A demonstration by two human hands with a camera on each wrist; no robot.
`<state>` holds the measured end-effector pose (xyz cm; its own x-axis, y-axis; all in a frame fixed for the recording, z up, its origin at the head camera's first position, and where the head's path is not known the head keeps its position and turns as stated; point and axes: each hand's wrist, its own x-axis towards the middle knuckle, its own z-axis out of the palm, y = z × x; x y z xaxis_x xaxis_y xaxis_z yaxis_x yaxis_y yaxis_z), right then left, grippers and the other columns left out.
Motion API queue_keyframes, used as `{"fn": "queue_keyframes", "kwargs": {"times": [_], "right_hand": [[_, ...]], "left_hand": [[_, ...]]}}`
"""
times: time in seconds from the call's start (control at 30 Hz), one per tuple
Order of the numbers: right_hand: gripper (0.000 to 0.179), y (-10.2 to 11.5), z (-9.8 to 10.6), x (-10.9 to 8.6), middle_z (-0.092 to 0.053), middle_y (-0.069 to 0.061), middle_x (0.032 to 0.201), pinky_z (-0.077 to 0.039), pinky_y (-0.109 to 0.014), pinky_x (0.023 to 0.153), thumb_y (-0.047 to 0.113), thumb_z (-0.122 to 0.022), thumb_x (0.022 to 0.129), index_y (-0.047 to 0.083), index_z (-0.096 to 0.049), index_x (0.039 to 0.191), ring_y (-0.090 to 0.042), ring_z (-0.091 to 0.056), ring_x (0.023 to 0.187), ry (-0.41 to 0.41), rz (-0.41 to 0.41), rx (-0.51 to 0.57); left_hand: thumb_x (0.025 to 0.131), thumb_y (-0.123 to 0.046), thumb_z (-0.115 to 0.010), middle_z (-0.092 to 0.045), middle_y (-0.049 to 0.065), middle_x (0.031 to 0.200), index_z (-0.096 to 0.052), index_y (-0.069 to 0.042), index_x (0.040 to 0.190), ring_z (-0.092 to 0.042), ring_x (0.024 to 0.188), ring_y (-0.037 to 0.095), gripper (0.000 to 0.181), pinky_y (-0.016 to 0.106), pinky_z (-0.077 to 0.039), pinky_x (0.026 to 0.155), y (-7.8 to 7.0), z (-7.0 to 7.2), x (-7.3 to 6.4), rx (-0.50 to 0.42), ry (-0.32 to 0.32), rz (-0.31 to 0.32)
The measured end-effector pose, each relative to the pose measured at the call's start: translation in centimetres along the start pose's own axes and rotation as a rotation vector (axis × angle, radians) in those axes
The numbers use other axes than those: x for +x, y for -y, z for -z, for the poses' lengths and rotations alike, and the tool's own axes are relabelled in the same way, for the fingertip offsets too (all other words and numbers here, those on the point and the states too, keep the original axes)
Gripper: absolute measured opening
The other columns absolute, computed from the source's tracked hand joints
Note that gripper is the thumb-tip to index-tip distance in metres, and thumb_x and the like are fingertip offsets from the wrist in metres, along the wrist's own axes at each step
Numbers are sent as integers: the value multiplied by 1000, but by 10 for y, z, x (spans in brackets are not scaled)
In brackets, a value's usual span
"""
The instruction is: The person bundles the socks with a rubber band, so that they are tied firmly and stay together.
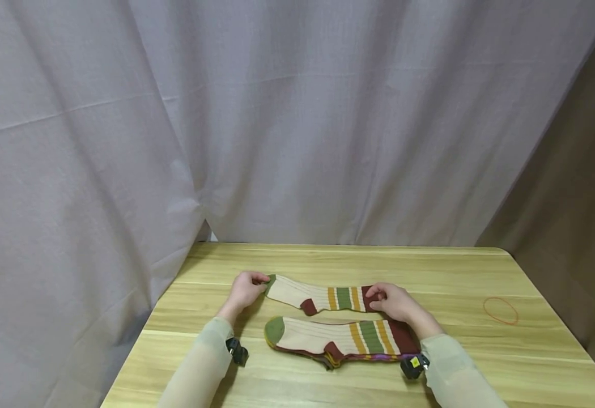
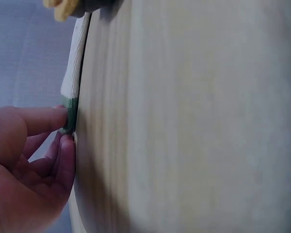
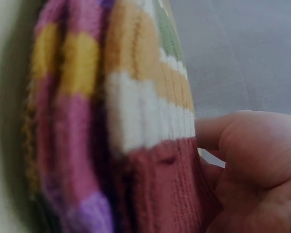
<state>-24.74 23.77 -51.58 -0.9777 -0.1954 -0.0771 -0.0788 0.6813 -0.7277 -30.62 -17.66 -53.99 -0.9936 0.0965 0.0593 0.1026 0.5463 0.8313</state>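
Observation:
A single cream sock (image 1: 287, 290) with a green toe, maroon heel and striped leg lies flat across the table, toe to the left. At its toe my left hand (image 1: 247, 289) pinches the green tip (image 2: 71, 114) between thumb and fingers. My right hand (image 1: 393, 300) holds the maroon cuff at the other end; its fingertips are partly hidden in the right wrist view. Nearer to me lies a stack of socks (image 1: 318, 335), a matching cream one on top. Purple and yellow socks (image 3: 80, 116) show along the stack's edge, close to my right wrist.
An orange-red rubber band (image 1: 500, 311) lies on the wooden table (image 1: 537, 362) to the right. Grey curtain (image 1: 297, 141) hangs behind the table's back edge, and a darker drape (image 1: 573, 198) hangs on the right.

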Motion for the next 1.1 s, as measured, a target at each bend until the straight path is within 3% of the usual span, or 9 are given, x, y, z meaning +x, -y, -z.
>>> {"fn": "queue_keyframes", "kwargs": {"times": [0.2, 0.43, 0.57, 0.7, 0.77, 0.83, 0.93, 1.0, 1.1], "right_hand": [[15, -4, 1, 0, -63, -9, 98, -46, -40, 80, 5, -75, 97, 4, -73, 112, -25, -55, 92, -21, 2, -1], [15, -8, 1, 3, -67, -10, 104, -48, -45, 86, 9, -75, 99, 8, -74, 114, -28, -59, 98, -42, 44, -7], [17, -10, 2, 3, -69, -12, 110, -50, -42, 85, 5, -73, 99, 8, -75, 116, -27, -61, 101, -61, 79, 22], [23, -7, 7, -1, -72, -16, 113, -51, -32, 60, 2, -67, 103, 7, -73, 125, -18, -61, 75, -63, 73, 119], [27, -4, 13, -6, -73, -16, 113, -46, -29, 47, 3, -64, 105, 6, -71, 131, -13, -54, 58, -70, 72, 167], [30, 2, 19, -12, -72, -22, 101, -41, -28, 40, 6, -61, 107, 8, -69, 137, -10, -42, 45, -75, 58, 207], [34, 11, 29, -22, -70, -27, 115, -39, -29, 41, 8, -61, 108, 7, -68, 141, -7, -34, 43, -125, 81, 219], [35, 14, 35, -30, -67, -30, 127, -40, -29, 47, 9, -61, 108, 8, -68, 142, -9, -35, 48, -166, 87, 219], [36, 16, 42, -44, -56, -24, 152, -46, -23, 69, 11, -60, 109, 6, -68, 143, -16, -61, 84, -221, 81, 212]], "left_hand": [[91, 5, -74, -77, 6, 102, -84, -6, 103, -63, 88, 18, 20, 35, -51, 80, -1, -1, -1, 18, -1, 12], [94, 6, -65, -77, 12, 121, -85, -9, 103, -67, 113, 27, 26, 44, -53, 95, -3, 0, -4, -3, 1, 25], [95, 8, -62, -77, 13, 114, -84, -6, 106, -63, 82, 14, 29, 28, -51, 70, -6, 0, -6, -76, 12, 47], [95, 10, -59, -78, 14, 108, -83, -3, 108, -47, 54, 8, 30, 21, -39, 49, -12, 2, -10, -160, 29, 58], [95, 9, -60, -78, 14, 113, -83, -3, 109, -58, 64, 9, 30, 22, -47, 57, -16, 4, -13, -164, 16, 32], [96, 7, -62, -76, 15, 122, -83, -3, 111, -69, 89, 17, 28, 28, -57, 77, -21, 6, -16, -175, -7, 7], [97, 3, -64, -72, 18, 133, -83, -3, 114, -63, 129, 31, 26, 43, -51, 109, -31, 11, -21, -218, -43, -24], [98, 1, -66, -70, 19, 136, -82, -2, 117, -59, 134, 38, 25, 48, -49, 112, -37, 14, -26, -283, -59, -31], [98, 0, -68, -69, 19, 136, -81, 0, 118, -59, 133, 37, 23, 40, -54, 106, -47, 15, -37, -377, -72, -36]]}}
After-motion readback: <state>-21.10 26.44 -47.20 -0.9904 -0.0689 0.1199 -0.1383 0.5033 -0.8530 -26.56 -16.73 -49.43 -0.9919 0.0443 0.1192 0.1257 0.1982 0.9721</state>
